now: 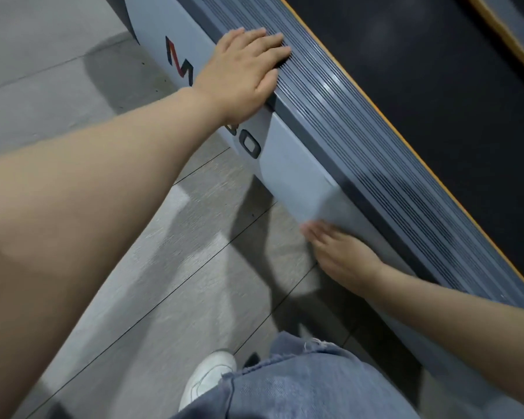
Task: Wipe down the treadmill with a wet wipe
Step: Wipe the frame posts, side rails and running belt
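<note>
Leaning over the treadmill point(300, 173), we rest our left hand point(239, 74) flat, fingers straight, on its ribbed side rail point(360, 140) beside the black belt point(436, 86). Our right hand point(342, 258) presses the pale wet wipe point(297, 189) against the grey side panel below the rail edge, fingers extended. Open tiled floor point(179, 252) lies alongside.

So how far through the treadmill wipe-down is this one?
Mid-job. The right hand presses the wet wipe flat on the grey side panel while the left hand rests on the ribbed foot rail. Nothing shows which surfaces are already wiped; the black belt is untouched now.
</note>
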`<state>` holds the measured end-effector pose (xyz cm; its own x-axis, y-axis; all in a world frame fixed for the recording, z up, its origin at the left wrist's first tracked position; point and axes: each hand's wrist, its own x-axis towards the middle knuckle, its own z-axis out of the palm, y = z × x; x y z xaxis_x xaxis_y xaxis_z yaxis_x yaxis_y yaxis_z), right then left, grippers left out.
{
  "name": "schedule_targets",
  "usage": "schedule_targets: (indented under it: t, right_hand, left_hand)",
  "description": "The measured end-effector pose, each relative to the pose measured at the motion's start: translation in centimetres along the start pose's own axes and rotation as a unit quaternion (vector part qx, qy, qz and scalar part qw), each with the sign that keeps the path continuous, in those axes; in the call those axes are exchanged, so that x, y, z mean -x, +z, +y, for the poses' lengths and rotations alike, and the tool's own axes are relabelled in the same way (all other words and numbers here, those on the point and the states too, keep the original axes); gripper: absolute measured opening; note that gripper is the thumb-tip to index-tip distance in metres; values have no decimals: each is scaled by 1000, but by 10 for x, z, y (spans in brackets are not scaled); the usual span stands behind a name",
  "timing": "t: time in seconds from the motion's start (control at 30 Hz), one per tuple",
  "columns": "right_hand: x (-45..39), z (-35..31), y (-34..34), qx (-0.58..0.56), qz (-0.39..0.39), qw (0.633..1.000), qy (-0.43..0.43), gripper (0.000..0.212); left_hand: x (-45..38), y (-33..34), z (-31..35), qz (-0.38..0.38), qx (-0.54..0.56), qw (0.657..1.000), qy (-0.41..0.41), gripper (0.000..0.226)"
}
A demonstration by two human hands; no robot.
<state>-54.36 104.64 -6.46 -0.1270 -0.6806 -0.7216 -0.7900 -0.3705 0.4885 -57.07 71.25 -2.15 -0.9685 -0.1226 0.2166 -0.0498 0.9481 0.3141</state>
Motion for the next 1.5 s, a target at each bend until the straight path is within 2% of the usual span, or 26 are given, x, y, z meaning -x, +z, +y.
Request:
schedule_targets:
  t: [0.07, 0.1, 0.13, 0.23, 0.3, 0.37, 0.43, 0.5, 0.53, 0.57, 0.6, 0.67, 0.73, 0.8, 0.87, 0.93, 1.0, 1.07, 1.1, 1.23, 1.33, 1.4, 1.5]
  right_hand:
    - [-37, 11, -14, -2, 50, 996, 69, 51]
    - [-46, 8, -17, 6, 58, 995, 76, 51]
    - [-49, -2, -14, 18, 37, 997, 69, 50]
    - [-30, -37, 11, 45, -128, 990, -34, 51]
    - [-19, -39, 16, 44, -169, 983, -65, 50]
    - [-25, -20, 7, 14, -112, 993, -34, 44]
    - [-52, 12, -20, -57, 4, 997, 52, 35]
    - [-79, 43, -42, -191, 150, 960, 136, 35]
    - [-84, 52, -51, -248, 191, 937, 157, 39]
    - [-83, 58, -53, -243, 206, 933, 166, 39]
    - [-73, 58, -46, -179, 210, 950, 148, 36]
    - [-36, 41, -24, -25, 147, 988, 46, 37]
    - [8, 17, -10, 43, -11, 999, -25, 45]
    - [20, 10, -6, 74, -83, 992, -65, 47]
    - [1, 24, -18, 57, -40, 996, -60, 46]
    - [-28, 53, -47, -4, 68, 997, 22, 39]
    - [-49, 82, -66, -52, 164, 979, 107, 43]
    - [-49, 90, -70, -64, 212, 964, 149, 46]
    - [-42, 86, -63, -67, 228, 961, 144, 43]
    - [23, 48, -29, -96, 153, 980, 85, 52]
    - [52, 40, -19, -163, 145, 970, 103, 49]
    - [44, 50, -23, -168, 168, 966, 101, 49]
    - [-5, 77, -45, -138, 248, 950, 128, 46]
  left_hand:
    - [0, 1, -2, 0, 4, 1000, 7, 53]
    - [0, 1, -2, 2, 7, 1000, 8, 52]
    - [0, 2, -1, 2, 10, 1000, 6, 52]
    - [0, 3, 1, -3, 13, 1000, 7, 53]
    - [0, 3, 1, 0, 15, 1000, 5, 53]
    - [0, 3, 1, 6, 17, 1000, 4, 52]
    - [0, 3, 1, 7, 18, 1000, 8, 52]
    - [0, 1, 0, 3, 16, 1000, 11, 53]
    - [0, 0, 0, 2, 14, 1000, 9, 54]
    - [0, -1, 0, 0, 14, 1000, 7, 54]
    - [0, -1, 0, -2, 16, 1000, 6, 54]
    - [-1, -1, 2, -1, 19, 1000, 5, 53]
    - [-1, 0, 2, -4, 25, 1000, 6, 53]
    - [-1, -1, -1, -3, 25, 1000, 0, 54]
    - [-1, -1, 0, -4, 24, 1000, 1, 54]
    - [-2, 0, 1, -6, 24, 1000, 4, 53]
    - [-1, 0, 1, -2, 20, 1000, 1, 54]
    - [0, 0, 0, -3, 20, 1000, -2, 54]
    - [0, -1, 0, -5, 20, 1000, -1, 53]
    - [-1, -3, 1, -9, 23, 1000, 5, 52]
    - [-3, 1, 0, -7, 22, 1000, 9, 52]
    - [-3, 2, 1, -2, 16, 1000, 4, 54]
    - [-2, 0, 1, -6, 14, 1000, 4, 56]
